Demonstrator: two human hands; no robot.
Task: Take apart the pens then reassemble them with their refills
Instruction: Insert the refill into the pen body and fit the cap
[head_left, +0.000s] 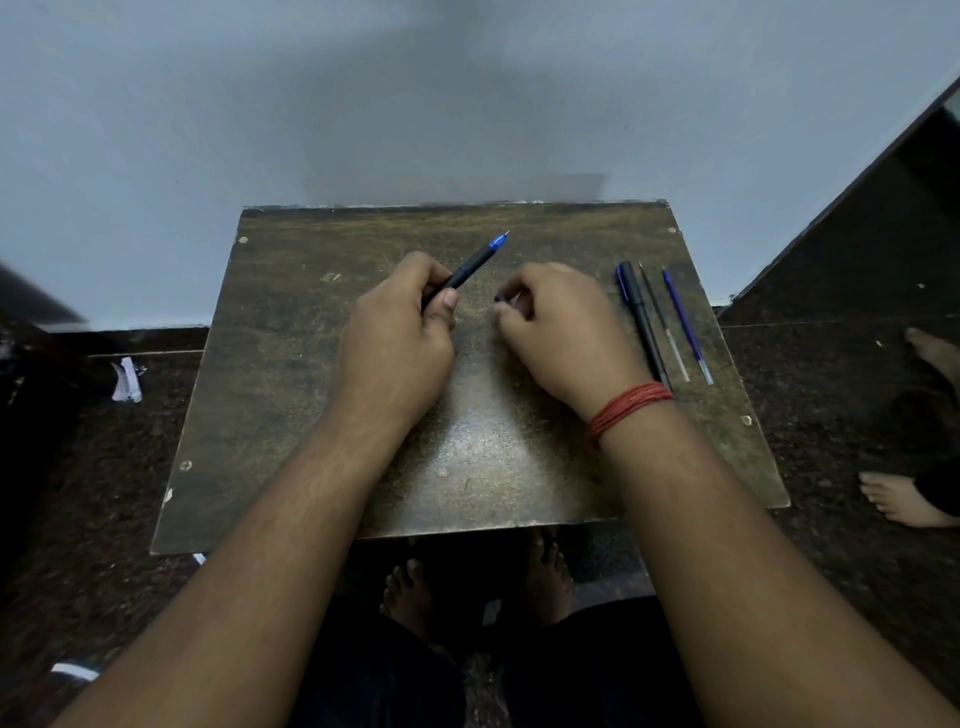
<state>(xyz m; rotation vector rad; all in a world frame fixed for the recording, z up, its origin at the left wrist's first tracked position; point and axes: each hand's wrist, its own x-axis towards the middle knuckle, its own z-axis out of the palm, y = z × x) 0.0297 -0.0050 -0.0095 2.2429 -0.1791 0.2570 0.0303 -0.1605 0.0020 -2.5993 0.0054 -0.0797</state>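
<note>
Two loose refills, a thin black refill (664, 322) and a thin blue refill (687, 326), are laid beside a capped black pen (642, 319) on the worn brown table (291, 364), so reassembly is barely started; a black blue-tipped pen (467, 270) is gripped in the left hand (400, 332), something tiny is pinched in the right hand (566, 332)

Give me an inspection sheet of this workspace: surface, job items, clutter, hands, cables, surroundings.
Surface: worn brown wooden board, scratched, screw heads near its corners.
Job's things: black pen with blue tip in the left hand, tip pointing away; capped black pen, black refill and blue refill lying side by side at the board's right.
Clutter: crumpled white paper on the floor, left.
Hands: left hand grips the pen; right hand curled, pinching a small part, too hidden to identify; red thread wristband.
Cables: nothing seen.
Surroundings: pale wall, dark speckled floor, bare feet at right.
</note>
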